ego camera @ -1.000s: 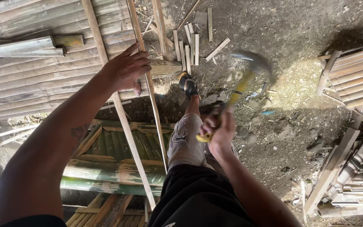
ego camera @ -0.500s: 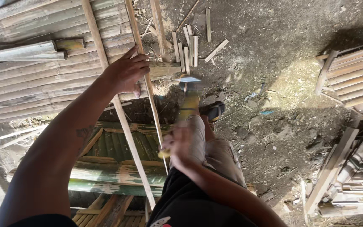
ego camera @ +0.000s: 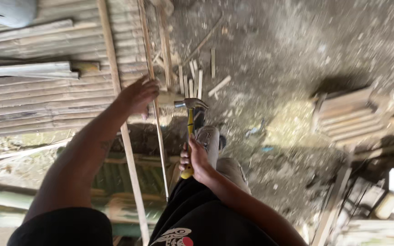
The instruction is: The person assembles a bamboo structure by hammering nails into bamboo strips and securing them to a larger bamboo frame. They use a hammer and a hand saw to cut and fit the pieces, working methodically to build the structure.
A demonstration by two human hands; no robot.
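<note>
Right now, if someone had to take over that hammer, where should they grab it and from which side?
Probably the bare yellow shaft of the hammer, between its metal head and the right hand, which is wrapped around the lower end. The handle points away from the person, head farthest out, so coming from its right looks best; the left hand and thin bamboo slat crowd the other side.

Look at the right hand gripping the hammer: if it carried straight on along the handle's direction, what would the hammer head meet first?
Probably the short wooden block beside the left hand; the hammer in the right hand points there, though depth is unclear.
</note>
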